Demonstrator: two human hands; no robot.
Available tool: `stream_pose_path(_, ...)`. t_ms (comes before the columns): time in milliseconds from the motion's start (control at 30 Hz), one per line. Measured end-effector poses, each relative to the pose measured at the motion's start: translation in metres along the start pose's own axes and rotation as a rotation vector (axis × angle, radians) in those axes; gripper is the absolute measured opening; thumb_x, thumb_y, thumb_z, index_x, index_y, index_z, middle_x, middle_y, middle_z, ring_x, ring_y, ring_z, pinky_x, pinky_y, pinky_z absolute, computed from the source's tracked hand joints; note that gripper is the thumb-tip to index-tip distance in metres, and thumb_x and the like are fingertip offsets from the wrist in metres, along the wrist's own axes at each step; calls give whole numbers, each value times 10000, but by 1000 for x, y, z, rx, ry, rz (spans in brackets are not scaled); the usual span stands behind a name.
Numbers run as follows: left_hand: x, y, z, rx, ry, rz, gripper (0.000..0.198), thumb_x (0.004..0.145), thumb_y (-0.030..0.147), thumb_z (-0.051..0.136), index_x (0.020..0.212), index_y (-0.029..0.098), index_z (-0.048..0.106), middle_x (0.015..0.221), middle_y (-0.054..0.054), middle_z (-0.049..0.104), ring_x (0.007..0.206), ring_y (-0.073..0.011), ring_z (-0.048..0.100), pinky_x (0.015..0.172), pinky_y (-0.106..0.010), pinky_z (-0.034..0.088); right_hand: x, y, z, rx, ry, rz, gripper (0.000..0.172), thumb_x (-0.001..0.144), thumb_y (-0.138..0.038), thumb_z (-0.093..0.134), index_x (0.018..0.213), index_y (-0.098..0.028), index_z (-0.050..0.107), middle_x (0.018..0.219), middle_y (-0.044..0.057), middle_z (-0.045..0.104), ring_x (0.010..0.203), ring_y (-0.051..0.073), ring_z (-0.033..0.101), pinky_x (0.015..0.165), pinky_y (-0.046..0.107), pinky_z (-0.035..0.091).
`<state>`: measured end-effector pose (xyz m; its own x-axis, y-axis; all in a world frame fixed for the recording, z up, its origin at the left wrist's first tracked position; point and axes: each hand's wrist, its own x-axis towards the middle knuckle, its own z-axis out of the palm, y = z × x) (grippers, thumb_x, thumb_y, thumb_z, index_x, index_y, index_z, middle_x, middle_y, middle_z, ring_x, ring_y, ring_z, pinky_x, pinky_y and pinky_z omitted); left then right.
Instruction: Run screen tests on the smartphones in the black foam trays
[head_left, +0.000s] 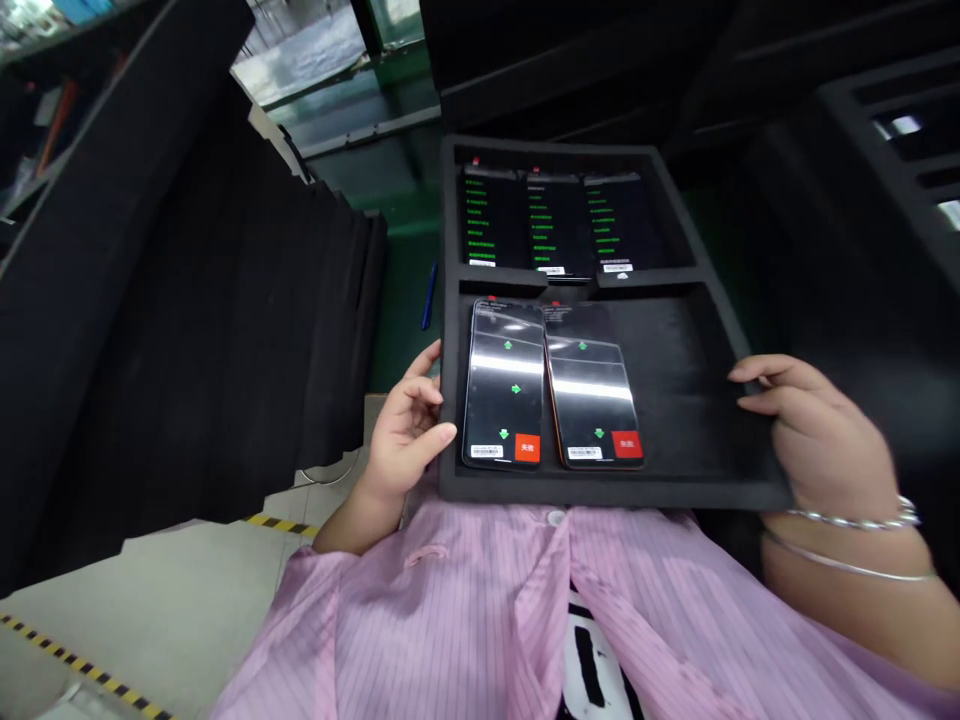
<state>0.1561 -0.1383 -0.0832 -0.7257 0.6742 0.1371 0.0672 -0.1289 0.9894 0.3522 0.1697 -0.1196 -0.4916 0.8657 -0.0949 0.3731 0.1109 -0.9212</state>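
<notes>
A black foam tray [600, 492] lies level in front of my body, gripped at both sides. My left hand [409, 425] pinches its left edge, thumb on the rim. On the right edge my right hand [817, 425] closes its fingers over the rim. Two smartphones lie in the near compartment: the left smartphone [499, 400] and the right smartphone [589, 405], both lit with green arrows and a red box. Three more phones, among them a phone [551, 225] with green text lines, sit side by side in the far compartment.
Stacked black foam trays [187, 330] stand to my left. Another black tray [847, 110] is at the far right. A blue pen [429, 297] lies on the green surface [409, 250]. Yellow-and-black tape [82, 670] marks the floor at lower left.
</notes>
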Motion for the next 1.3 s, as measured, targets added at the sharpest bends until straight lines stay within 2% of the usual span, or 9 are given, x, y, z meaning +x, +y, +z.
stream_pose_path(233,6,-52,-6,97,45,-123,215,790,281,738,911,211,575,1578,-140,496,1447,-332,503,1017,-412,524,-3,-40,-6,62,60,189,230,446,-354,668,652,-257,691,917,45,674,964,291,578,1073,555,374)
stream_pose_path(400,-2,-70,-6,324,33,-148,177,760,187,563,933,221,550,1558,-168,512,1553,-318,371,1163,-503,431,-13,-41,0,64,54,27,114,501,-348,660,591,-279,674,802,71,670,1227,391,602,1181,627,334)
stream_pose_path(500,-6,-73,-6,391,23,-84,176,759,151,518,918,224,543,1520,-168,551,1554,-302,374,1173,-518,428,-17,-41,-2,105,15,-35,57,540,-325,679,571,-282,658,949,82,727,1116,391,663,1098,682,401)
stream_pose_path(567,-7,-73,-5,441,24,-16,158,767,132,512,893,222,546,1507,-172,563,1550,-297,384,1168,-523,436,-16,-37,-4,135,-5,-64,52,558,-318,700,574,-285,664,1057,80,744,1072,388,683,1050,685,439)
stream_pose_path(733,-5,-71,-3,589,51,78,141,791,112,523,874,208,585,1587,-170,487,1517,-296,438,1154,-518,465,1,-10,3,19,17,-102,38,554,-320,655,585,-306,671,743,61,690,1241,394,632,1167,643,395)
stream_pose_path(967,0,-65,-2,667,-18,43,355,827,87,522,1130,204,664,1599,-172,478,1488,-281,482,1185,-507,455,16,23,10,-70,-18,-13,318,619,-359,675,911,-262,755,974,83,728,1084,366,686,1026,613,524)
stream_pose_path(1033,-1,-57,-3,796,-42,91,426,860,86,516,1245,223,636,1614,-149,463,1550,-297,384,1209,-553,420,12,18,4,-149,-64,-159,432,713,-356,687,1133,-269,741,1143,106,729,1199,377,657,1071,620,501)
stream_pose_path(1167,-1,-37,-6,1021,-43,302,376,941,171,571,1308,245,601,1679,-119,353,1616,-363,182,1250,-649,303,-3,-10,-4,-431,-144,-772,489,903,-299,655,1387,-239,615,1503,178,553,1505,392,399,1237,650,318)
stream_pose_path(1300,0,-36,-7,1040,-136,339,319,980,296,626,1292,240,595,1627,-143,406,1584,-376,253,1244,-639,317,-15,-24,6,-353,-523,-1044,494,958,-178,606,1447,-203,540,1326,161,674,1359,317,584,1199,567,443)
